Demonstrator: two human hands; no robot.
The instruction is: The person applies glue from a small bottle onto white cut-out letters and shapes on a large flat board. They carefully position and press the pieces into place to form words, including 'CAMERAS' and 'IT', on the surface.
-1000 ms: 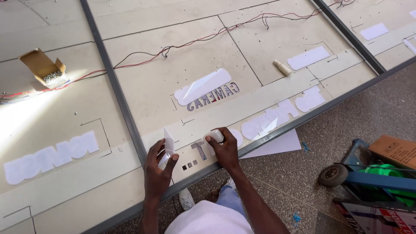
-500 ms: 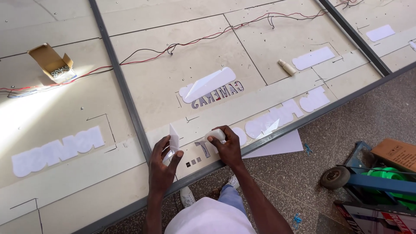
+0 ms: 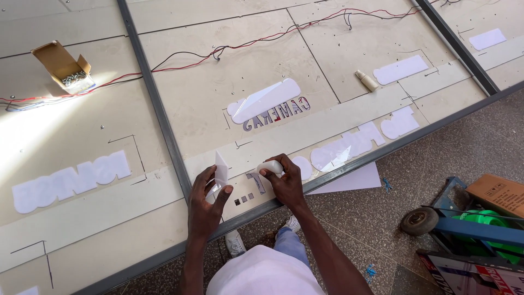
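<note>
Peeling looks like the work in hand: the left hand (image 3: 206, 205) pinches a lifted white backing sheet (image 3: 220, 169), its fingers closed on the lower edge, while the right hand (image 3: 284, 183) curls shut around a small white rounded block (image 3: 271, 166) pressed on the sign panel (image 3: 262, 71) just beside that sheet. My judgement is that the sheet could tear or drag the cut letter under it out of place if it is pulled at a steep angle, and the block could slip off the panel's near edge, since both hands work right at the dark metal frame (image 3: 164, 131). Between the hands lie a grey cut letter and a few small dark squares. Beyond the right hand sit white cloud-shaped stickers (image 3: 355, 145), and past them a white rounded strip (image 3: 401, 69) and a small beige tube (image 3: 367, 81). Straight ahead of the hands is a row of grey and red cut letters, half under a white film (image 3: 265, 101). Far off to the left are another white letter-shaped sticker (image 3: 71, 180) and an open cardboard box (image 3: 61, 65) of screws, with red and black wires (image 3: 245, 43) running across. To the right, on the floor, stands a brown carton (image 3: 499, 194).
</note>
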